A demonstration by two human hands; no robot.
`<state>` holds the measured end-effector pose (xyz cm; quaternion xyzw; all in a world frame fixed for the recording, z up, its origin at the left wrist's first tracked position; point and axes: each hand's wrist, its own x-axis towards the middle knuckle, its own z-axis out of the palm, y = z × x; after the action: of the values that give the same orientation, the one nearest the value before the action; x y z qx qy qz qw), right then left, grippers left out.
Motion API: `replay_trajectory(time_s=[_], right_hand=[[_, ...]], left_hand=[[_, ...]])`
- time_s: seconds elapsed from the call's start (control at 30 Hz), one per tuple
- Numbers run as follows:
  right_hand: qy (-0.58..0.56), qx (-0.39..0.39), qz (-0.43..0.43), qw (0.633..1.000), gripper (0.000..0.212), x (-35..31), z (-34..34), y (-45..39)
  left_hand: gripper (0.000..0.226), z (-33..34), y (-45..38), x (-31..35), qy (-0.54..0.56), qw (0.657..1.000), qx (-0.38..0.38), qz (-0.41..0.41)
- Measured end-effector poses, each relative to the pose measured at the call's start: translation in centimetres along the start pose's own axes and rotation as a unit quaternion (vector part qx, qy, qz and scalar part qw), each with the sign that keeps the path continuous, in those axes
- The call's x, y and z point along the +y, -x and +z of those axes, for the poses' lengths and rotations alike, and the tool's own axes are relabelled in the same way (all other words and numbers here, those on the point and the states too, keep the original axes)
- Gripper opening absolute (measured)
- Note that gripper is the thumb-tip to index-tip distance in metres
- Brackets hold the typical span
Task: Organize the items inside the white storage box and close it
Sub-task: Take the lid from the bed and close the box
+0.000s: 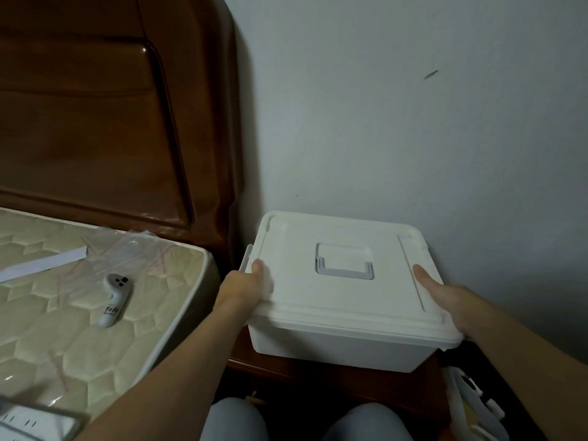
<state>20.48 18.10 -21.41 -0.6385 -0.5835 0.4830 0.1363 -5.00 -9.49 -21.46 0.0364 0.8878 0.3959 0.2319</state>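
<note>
1. Head view: white rectangular plastic storage box (343,294), lid on, grey recessed handle (345,265) midway between both grips, resting on a dark wooden nightstand (270,370).
2. Left hand (246,288) curled around the lid's left edge beside the side latch (246,259).
3. Right hand (445,300) clasping the lid's right edge, thumb on top.
4. Step judged: opening or closing, cannot tell which.
5. Next probably calls for working the latches.

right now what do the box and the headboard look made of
Box: apparently white plastic, matte, with moulded rim ridges and a grey recessed handle. Headboard: looks like dark brown wood, glossy varnish, judging by highlights along its carved panel.
</note>
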Motion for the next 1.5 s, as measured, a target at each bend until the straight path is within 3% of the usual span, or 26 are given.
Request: replay_trajectory(time_s=[0.13, 0.23, 0.37, 0.57, 0.77, 0.87, 1.13, 1.3, 1.37, 1.43, 1.5], right_hand=[[0.099, 0.115, -0.064, 0.986, 0.084, 0.0, 0.8, 1.1], [0.185, 0.181, -0.104, 0.960, 0.069, -0.3, 1.7, 1.9], [0.263, 0.189, -0.144, 0.935, 0.060, 0.0, 1.6, 2.0], [0.285, 0.219, -0.200, 0.912, 0.053, 0.4, 1.6, 2.0], [0.302, 0.231, -0.214, 0.900, 0.049, 0.3, 1.8, 2.6], [0.295, 0.219, -0.198, 0.909, 0.048, 0.4, 2.1, 2.7], [0.283, 0.205, -0.176, 0.920, 0.075, 2.6, 2.2, 4.2], [0.282, 0.190, -0.162, 0.926, 0.081, 2.4, 2.2, 4.4], [0.265, 0.162, -0.155, 0.938, 0.088, 2.4, 1.9, 4.2], [0.213, 0.072, -0.148, 0.963, 0.096, 2.3, 1.1, 4.1], [0.107, -0.002, -0.166, 0.980, 0.095, 1.9, -0.4, 4.4]], left_hand=[[0.055, 0.6, 0.7, -0.3, -0.035, 0.991, 0.118, 0.050], [0.043, 0.6, 0.8, -0.4, -0.046, 0.987, 0.107, 0.112], [0.038, 0.7, 0.4, -0.8, -0.052, 0.981, 0.107, 0.155], [0.032, 0.6, 0.7, -0.8, -0.093, 0.963, 0.163, 0.193], [0.033, 0.3, 1.1, -0.6, -0.123, 0.956, 0.165, 0.211], [0.034, 0.1, 0.8, -0.4, -0.129, 0.956, 0.154, 0.213], [0.038, 0.0, -0.8, -0.4, -0.136, 0.954, 0.129, 0.234], [0.021, 0.2, -0.5, -0.9, -0.113, 0.944, 0.171, 0.260], [0.023, 0.3, -0.1, -1.1, -0.098, 0.947, 0.154, 0.263], [0.040, 0.3, 0.5, -1.5, -0.085, 0.959, 0.097, 0.251], [0.073, -0.5, 1.3, -1.3, -0.068, 0.965, 0.064, 0.247]])
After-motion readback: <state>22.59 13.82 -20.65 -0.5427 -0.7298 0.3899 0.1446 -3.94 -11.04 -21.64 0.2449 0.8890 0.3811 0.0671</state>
